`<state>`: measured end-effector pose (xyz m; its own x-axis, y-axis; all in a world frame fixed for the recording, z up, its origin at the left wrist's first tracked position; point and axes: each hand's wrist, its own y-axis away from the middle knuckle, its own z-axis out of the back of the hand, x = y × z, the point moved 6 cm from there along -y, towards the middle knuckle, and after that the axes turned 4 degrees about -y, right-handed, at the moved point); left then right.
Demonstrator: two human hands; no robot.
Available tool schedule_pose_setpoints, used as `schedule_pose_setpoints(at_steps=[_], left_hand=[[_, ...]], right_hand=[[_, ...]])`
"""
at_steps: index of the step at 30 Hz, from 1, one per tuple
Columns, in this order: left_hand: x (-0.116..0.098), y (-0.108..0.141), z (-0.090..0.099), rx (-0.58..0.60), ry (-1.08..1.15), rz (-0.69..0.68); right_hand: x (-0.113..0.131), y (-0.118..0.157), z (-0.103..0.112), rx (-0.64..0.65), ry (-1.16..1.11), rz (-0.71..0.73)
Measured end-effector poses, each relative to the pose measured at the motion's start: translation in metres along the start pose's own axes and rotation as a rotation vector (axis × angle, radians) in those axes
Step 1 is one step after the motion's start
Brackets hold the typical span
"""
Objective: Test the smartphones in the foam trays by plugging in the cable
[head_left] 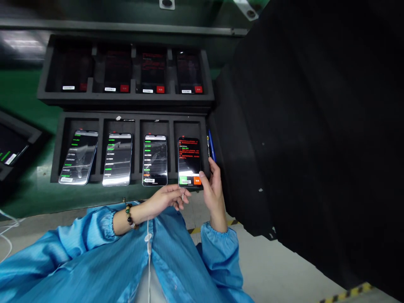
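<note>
My left hand (170, 197) is just in front of the rightmost phone (189, 162), its fingers curled round a small white piece (183, 197). A white cable (149, 261) hangs down my front from under that wrist; whether it joins the piece is hidden. On the same phone's lower right corner rests the thumb of my right hand (213, 189), with the fingers apart from it along the tray's right edge. Red text and green and orange blocks show on that screen. Three more lit phones, among them one (154, 160) with a list, lean in the near black tray (136, 126).
Behind stands a second black tray (126, 99) with several dark-screened phones (153, 69). A blue pen (211, 145) lies beside the near tray. Black cloth (299, 126) hangs along the right. Another tray (31, 134) with a phone sits at the left on the green table (19, 90).
</note>
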<state>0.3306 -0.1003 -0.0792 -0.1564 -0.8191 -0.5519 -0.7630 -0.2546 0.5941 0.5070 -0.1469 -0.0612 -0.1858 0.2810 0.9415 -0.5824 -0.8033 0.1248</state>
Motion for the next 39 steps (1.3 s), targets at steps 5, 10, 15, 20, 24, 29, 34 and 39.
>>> schedule_pose_setpoints(at_steps=[5, 10, 15, 20, 24, 29, 34, 39], left_hand=[[-0.0005, 0.0008, -0.0009, -0.001, -0.002, 0.007], [-0.0008, 0.0006, -0.0009, -0.004, 0.001, 0.015], [-0.0014, 0.0004, -0.0003, 0.000, -0.005, 0.011], [-0.0012, -0.0002, -0.0002, -0.001, 0.000, 0.019], [-0.0016, -0.0006, -0.0003, -0.007, 0.003, 0.026], [-0.0043, 0.0005, -0.0013, -0.001, 0.008, 0.031], [-0.0053, 0.0023, -0.0032, -0.009, 0.007, 0.041], [-0.0037, 0.0018, -0.0029, -0.013, 0.005, 0.034]], right_hand=[[0.0016, -0.0011, -0.0032, -0.018, 0.059, 0.022], [-0.0004, -0.0024, -0.0042, -0.048, 0.047, 0.006], [-0.0033, -0.0024, -0.0027, -0.027, 0.002, -0.007], [-0.0032, -0.0024, -0.0018, -0.045, -0.035, -0.011], [-0.0026, -0.0026, -0.0022, -0.047, -0.037, -0.006], [-0.0026, -0.0028, -0.0020, -0.035, -0.036, -0.016], [-0.0014, -0.0026, -0.0014, -0.034, -0.029, -0.016], [0.0021, -0.0016, -0.0028, -0.018, -0.028, -0.011]])
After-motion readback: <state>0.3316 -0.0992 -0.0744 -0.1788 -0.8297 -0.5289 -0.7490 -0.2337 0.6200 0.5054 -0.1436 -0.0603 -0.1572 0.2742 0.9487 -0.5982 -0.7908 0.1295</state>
